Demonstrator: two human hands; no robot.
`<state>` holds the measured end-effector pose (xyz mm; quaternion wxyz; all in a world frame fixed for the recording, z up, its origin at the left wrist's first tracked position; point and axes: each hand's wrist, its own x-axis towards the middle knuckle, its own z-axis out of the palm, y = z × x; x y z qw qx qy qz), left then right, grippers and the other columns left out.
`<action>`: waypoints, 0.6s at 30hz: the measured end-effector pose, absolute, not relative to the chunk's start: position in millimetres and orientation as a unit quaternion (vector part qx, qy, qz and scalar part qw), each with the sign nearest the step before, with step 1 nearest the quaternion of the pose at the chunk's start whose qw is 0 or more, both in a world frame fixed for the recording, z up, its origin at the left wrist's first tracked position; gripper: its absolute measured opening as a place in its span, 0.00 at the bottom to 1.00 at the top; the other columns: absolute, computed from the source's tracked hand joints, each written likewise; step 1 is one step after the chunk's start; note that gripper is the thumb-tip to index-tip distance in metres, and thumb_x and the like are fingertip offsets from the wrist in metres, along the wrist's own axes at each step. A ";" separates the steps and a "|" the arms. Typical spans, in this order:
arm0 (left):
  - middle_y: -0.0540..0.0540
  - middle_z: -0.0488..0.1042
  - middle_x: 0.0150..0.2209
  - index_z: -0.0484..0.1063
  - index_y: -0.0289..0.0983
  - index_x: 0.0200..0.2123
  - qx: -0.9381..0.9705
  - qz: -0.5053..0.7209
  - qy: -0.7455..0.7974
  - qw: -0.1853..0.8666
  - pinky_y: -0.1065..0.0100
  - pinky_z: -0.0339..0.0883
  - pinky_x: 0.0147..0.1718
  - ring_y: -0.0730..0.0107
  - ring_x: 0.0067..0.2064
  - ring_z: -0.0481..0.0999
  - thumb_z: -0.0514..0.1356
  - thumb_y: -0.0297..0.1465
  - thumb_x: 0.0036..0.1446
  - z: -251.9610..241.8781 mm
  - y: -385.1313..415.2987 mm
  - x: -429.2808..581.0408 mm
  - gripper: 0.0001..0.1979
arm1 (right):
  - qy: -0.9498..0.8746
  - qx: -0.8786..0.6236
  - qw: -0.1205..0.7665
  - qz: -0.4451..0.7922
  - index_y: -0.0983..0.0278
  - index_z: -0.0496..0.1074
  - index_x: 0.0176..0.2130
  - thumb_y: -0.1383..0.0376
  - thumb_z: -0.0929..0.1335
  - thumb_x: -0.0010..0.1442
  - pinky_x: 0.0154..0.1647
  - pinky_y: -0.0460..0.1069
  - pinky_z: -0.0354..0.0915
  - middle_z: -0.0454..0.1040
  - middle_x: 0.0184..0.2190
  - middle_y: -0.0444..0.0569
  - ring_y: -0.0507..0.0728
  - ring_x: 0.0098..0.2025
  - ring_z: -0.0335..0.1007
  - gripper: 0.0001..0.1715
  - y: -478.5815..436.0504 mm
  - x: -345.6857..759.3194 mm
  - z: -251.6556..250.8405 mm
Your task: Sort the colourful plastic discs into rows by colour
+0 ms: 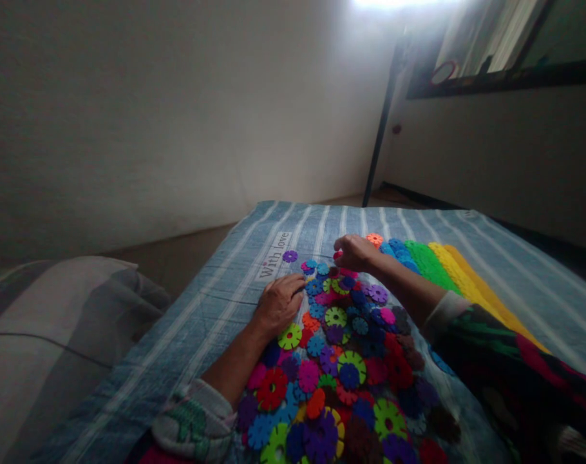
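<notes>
A mixed pile of flower-shaped notched plastic discs (pixel 335 316) in many colours and several sizes spreads over the striped blue cloth (pixel 216 309). My left hand (pixel 281 299) rests palm down at the pile's left edge, fingers stretched out and touching the cloth and nearby discs. Above the far end of the pile, my right hand (pixel 355 250) is closed, with a pinkish-red disc (pixel 338 256) partly visible at its fingertips. A lone purple disc (pixel 290 256) lies beyond my left hand. Just past my right hand is an orange disc (pixel 375 240).
Right of my right forearm run sorted rows of blue discs (pixel 400 251), green discs (pixel 431 265) and yellow discs (pixel 460 277), partly hidden by the arm. A lamp stand (pixel 382 129) rises behind the cloth. A draped surface (pixel 56 361) with a dark cable sits at left.
</notes>
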<state>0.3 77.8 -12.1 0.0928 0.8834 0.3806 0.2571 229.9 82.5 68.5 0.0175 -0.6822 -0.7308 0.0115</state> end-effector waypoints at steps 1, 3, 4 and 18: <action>0.44 0.76 0.51 0.76 0.40 0.45 0.883 0.261 0.380 0.092 0.55 0.65 0.57 0.61 0.54 0.74 0.54 0.28 0.56 -12.7 77.9 0.6 0.15 | -0.724 -0.690 0.013 0.004 0.63 0.76 0.46 0.64 0.67 0.55 0.37 0.48 0.65 0.78 0.45 0.56 0.62 0.46 0.74 0.18 78.3 237.2 68.8; 0.44 0.76 0.51 0.76 0.40 0.44 0.881 0.265 0.380 0.090 0.56 0.66 0.56 0.62 0.53 0.74 0.55 0.28 0.56 -13.7 78.2 1.0 0.15 | -0.710 -0.704 0.003 -0.011 0.64 0.77 0.42 0.66 0.66 0.55 0.37 0.49 0.65 0.78 0.43 0.59 0.64 0.46 0.74 0.15 69.5 250.7 66.5; 0.44 0.76 0.51 0.76 0.40 0.44 0.881 0.266 0.381 0.090 0.56 0.66 0.56 0.62 0.53 0.74 0.55 0.28 0.56 -14.0 78.4 1.1 0.15 | -0.704 -0.710 -0.001 -0.017 0.65 0.77 0.41 0.67 0.65 0.55 0.37 0.50 0.65 0.78 0.42 0.60 0.65 0.45 0.74 0.14 65.3 256.6 64.0; 0.43 0.76 0.52 0.76 0.39 0.45 0.883 0.259 0.382 0.084 0.56 0.67 0.56 0.61 0.53 0.74 0.54 0.28 0.56 -14.6 79.2 0.5 0.16 | -0.657 -0.751 0.009 -0.068 0.68 0.73 0.46 0.63 0.61 0.65 0.38 0.48 0.61 0.75 0.45 0.58 0.61 0.46 0.73 0.17 47.6 280.6 35.8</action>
